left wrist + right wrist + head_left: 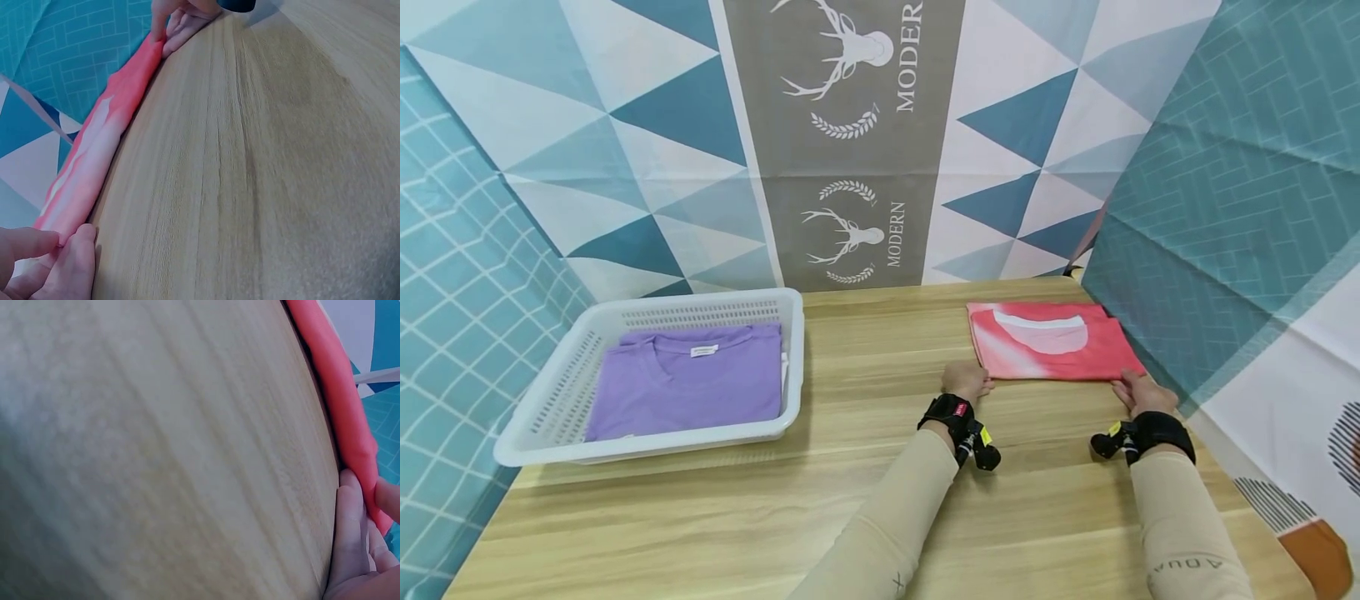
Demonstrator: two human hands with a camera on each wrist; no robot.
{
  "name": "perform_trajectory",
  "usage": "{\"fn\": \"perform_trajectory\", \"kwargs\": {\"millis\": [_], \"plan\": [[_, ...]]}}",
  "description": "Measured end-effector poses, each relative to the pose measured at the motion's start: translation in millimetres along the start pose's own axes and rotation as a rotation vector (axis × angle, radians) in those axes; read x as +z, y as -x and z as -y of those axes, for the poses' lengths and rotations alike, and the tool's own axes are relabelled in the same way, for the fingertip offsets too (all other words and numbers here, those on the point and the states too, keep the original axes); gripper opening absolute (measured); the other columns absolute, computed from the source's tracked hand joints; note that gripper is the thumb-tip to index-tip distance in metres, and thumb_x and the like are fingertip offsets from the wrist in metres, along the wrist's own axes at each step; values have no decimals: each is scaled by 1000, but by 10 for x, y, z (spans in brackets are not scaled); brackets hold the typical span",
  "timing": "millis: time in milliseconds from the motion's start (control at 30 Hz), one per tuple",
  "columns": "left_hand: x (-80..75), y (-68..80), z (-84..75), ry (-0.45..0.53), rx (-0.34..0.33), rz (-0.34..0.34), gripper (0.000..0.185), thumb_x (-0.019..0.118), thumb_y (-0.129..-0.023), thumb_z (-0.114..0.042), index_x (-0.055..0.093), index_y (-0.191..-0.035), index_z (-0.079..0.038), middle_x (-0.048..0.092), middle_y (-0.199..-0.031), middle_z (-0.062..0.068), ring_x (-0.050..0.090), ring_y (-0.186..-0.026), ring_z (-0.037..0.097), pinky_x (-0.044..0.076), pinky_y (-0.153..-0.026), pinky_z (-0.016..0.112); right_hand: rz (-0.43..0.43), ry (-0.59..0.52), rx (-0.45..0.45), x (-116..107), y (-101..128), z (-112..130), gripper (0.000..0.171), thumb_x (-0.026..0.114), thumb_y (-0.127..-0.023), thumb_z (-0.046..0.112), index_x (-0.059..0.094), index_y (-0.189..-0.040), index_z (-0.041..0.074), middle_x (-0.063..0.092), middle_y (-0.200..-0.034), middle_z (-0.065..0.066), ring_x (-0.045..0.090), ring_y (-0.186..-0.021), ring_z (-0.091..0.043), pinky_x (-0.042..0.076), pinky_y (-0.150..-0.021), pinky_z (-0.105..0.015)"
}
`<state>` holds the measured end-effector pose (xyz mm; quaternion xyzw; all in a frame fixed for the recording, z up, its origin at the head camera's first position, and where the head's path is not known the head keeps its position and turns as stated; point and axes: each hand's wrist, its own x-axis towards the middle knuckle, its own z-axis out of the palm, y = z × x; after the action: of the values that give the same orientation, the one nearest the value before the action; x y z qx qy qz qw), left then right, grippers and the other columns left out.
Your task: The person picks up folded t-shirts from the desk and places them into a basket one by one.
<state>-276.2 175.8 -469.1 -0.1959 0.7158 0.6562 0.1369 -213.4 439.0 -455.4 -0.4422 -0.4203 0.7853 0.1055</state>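
I'm at the wooden table (865, 467), patterned backdrop cloths (850, 142) hung all round it. Off to my left sits the white basket (550, 408), and a purple shirt (688, 379) lies folded flat inside it, collar to the back, filling most of the floor of the basket. Well apart from that, on the far right of the table, is the folded red shirt (1052, 342), squared up with its pale collar opening facing up and its near edge running between my two hands, which looks like why they sit one at each corner. My left hand (966, 382) is at the near left corner: in the left wrist view my fingers (69, 262) are curled in and pinching the fold. My right hand (1138, 392) is at the near right corner, fingers (353, 531) lying along the table against the red edge with one digit over it, so it looks like a light pinch there too.
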Motion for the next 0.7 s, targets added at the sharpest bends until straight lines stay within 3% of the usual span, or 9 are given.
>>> {"fn": "perform_trajectory", "kwargs": {"millis": [233, 533, 700], "plan": [[-61, -5, 23, -52, 41, 14, 10, 69, -78, 1, 74, -87, 2, 74, -72, 16, 73, -62, 20, 49, -43, 17, -11, 28, 7, 47, 14, -27, 74, 60, -89, 1, 24, -152, 19, 61, -48, 0, 65, -47, -8, 56, -54, -19], [-175, 14, -16, -30, 18, 67, 8, 69, -80, 1, 72, -87, 5, 74, -74, 17, 73, -61, 19, 53, -48, 19, 14, 55, 43, 64, 23, 8, 82, 62, -88, 2, 16, -153, 22, 63, -51, 2, 67, -50, -9, 57, -57, -20], [-216, 11, -34, -2, -2, 93, 10, 68, -80, 4, 72, -89, 6, 74, -77, 20, 72, -58, 18, 54, -50, 20, 47, 74, 41, 63, 50, 35, 70, 62, -87, 2, 26, -145, 21, 64, -51, 0, 67, -50, -10, 57, -57, -21]]}}
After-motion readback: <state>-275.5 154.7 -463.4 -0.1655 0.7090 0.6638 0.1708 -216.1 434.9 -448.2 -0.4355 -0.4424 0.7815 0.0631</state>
